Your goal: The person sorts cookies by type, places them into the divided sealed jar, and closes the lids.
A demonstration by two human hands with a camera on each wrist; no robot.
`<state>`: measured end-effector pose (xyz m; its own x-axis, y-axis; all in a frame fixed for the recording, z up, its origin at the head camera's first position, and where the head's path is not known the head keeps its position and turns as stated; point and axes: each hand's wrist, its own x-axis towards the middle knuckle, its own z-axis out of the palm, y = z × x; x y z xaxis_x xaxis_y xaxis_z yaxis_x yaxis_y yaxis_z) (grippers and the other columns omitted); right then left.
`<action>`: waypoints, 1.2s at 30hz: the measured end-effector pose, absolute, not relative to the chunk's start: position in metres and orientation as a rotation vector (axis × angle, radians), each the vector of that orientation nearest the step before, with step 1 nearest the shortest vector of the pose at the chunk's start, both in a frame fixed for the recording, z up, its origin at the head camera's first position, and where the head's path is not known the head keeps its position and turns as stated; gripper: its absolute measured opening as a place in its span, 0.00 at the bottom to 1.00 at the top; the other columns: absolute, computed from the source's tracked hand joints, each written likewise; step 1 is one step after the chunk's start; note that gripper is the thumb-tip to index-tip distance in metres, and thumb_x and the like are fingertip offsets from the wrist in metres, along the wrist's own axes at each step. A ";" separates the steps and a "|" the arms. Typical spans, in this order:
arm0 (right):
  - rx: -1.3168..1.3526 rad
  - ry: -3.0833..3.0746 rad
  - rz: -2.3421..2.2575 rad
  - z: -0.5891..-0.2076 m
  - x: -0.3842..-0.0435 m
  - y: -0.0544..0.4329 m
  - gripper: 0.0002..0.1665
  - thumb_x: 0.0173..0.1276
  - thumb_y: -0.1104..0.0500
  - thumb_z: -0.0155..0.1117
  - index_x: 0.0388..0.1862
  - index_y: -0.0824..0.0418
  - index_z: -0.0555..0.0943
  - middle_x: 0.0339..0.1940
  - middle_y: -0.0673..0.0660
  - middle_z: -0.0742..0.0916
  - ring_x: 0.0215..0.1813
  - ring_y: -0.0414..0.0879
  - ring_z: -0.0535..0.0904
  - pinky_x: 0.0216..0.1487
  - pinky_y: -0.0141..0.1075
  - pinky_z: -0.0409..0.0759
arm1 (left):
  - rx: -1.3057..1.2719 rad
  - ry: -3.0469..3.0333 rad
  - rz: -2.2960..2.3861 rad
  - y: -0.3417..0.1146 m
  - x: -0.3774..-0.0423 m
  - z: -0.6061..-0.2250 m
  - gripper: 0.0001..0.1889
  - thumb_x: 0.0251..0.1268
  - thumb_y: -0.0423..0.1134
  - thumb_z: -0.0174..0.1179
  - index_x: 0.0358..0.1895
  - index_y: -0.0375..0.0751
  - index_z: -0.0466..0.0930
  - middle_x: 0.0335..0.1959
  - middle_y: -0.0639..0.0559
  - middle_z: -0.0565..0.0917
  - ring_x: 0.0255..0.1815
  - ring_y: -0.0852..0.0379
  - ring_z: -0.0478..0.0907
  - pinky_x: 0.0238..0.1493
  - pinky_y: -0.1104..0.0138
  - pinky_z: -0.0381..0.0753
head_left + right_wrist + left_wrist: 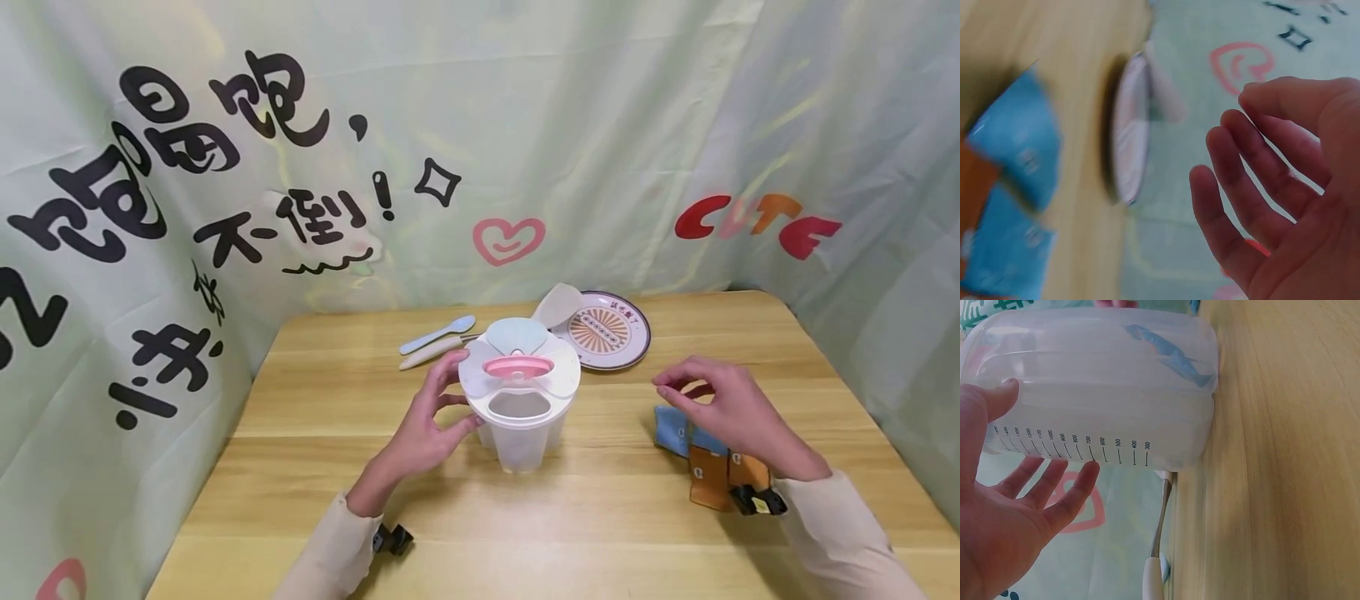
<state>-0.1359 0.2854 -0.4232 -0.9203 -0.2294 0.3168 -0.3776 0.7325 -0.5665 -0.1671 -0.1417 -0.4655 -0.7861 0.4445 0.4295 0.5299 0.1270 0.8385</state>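
Observation:
A translucent plastic container point(1085, 406) with volume marks stands upright on the table, under a white lid point(480, 375) with a blue flap, a pink piece and a dark opening. My left hand point(423, 421) holds its left side, thumb at the front and fingers spread along the wall. Something blue point(1169, 353) shows through the wall; whether it lies inside, I cannot tell. My right hand point(723, 408) hovers above blue packets point(670, 429) and brown packets point(708, 477). Its fingers are loosely bent, with nothing between them.
Behind the container lie a blue spoon point(437, 334), a pale-handled utensil point(431, 352) and a white spatula-like head point(558, 305). That head overlaps a patterned plate point(611, 333). A printed curtain point(600, 150) hangs behind the wooden table point(322, 467).

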 end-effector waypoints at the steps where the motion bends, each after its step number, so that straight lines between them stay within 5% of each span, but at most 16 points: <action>1: 0.474 -2.729 0.944 -0.426 -0.137 0.288 0.10 0.67 0.66 0.81 0.44 0.55 0.93 0.41 0.51 0.93 0.40 0.28 0.83 0.38 0.27 0.89 | -0.995 -2.303 -1.769 -0.142 -0.167 -0.465 0.47 0.68 0.24 0.72 0.85 0.48 0.57 0.83 0.44 0.68 0.73 0.38 0.76 0.62 0.58 0.90; 6: 0.429 -2.844 0.890 -0.437 -0.140 0.298 0.09 0.69 0.63 0.80 0.47 0.59 0.92 0.43 0.54 0.93 0.42 0.41 0.87 0.40 0.30 0.90 | -0.991 -2.306 -1.756 -0.142 -0.168 -0.466 0.47 0.68 0.23 0.72 0.85 0.47 0.57 0.84 0.44 0.67 0.74 0.41 0.76 0.62 0.57 0.90; 11: 0.420 -2.956 0.862 -0.445 -0.145 0.303 0.14 0.69 0.59 0.81 0.50 0.62 0.92 0.47 0.58 0.92 0.47 0.54 0.88 0.45 0.49 0.94 | -0.996 -2.285 -1.734 -0.142 -0.170 -0.467 0.47 0.67 0.23 0.72 0.85 0.46 0.57 0.80 0.41 0.71 0.71 0.47 0.78 0.62 0.56 0.91; 21: 0.357 -3.124 0.729 -0.456 -0.149 0.305 0.26 0.61 0.50 0.88 0.54 0.62 0.91 0.52 0.64 0.90 0.52 0.60 0.86 0.58 0.64 0.88 | -0.979 -2.287 -1.757 -0.142 -0.176 -0.466 0.48 0.67 0.22 0.71 0.85 0.49 0.57 0.77 0.43 0.74 0.71 0.46 0.78 0.63 0.55 0.90; 28: 0.333 -3.232 0.614 -0.459 -0.152 0.312 0.29 0.58 0.47 0.88 0.51 0.63 0.92 0.50 0.64 0.88 0.49 0.59 0.83 0.56 0.65 0.86 | -0.991 -2.274 -1.771 -0.138 -0.178 -0.464 0.47 0.67 0.22 0.71 0.85 0.47 0.57 0.76 0.41 0.74 0.72 0.42 0.78 0.62 0.55 0.91; 36: 0.308 -3.243 0.624 -0.463 -0.153 0.312 0.28 0.61 0.47 0.87 0.52 0.65 0.91 0.61 0.76 0.83 0.60 0.73 0.80 0.61 0.72 0.82 | -0.986 -2.277 -1.788 -0.137 -0.178 -0.463 0.47 0.67 0.22 0.71 0.85 0.48 0.57 0.78 0.42 0.73 0.73 0.40 0.77 0.62 0.52 0.91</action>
<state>-0.1531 0.3124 -0.4631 -0.9676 -0.2130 -0.1353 -0.1476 0.9126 -0.3812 -0.1784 -0.1367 -0.4629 -0.7892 0.4307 0.4378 0.5274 0.1103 0.8424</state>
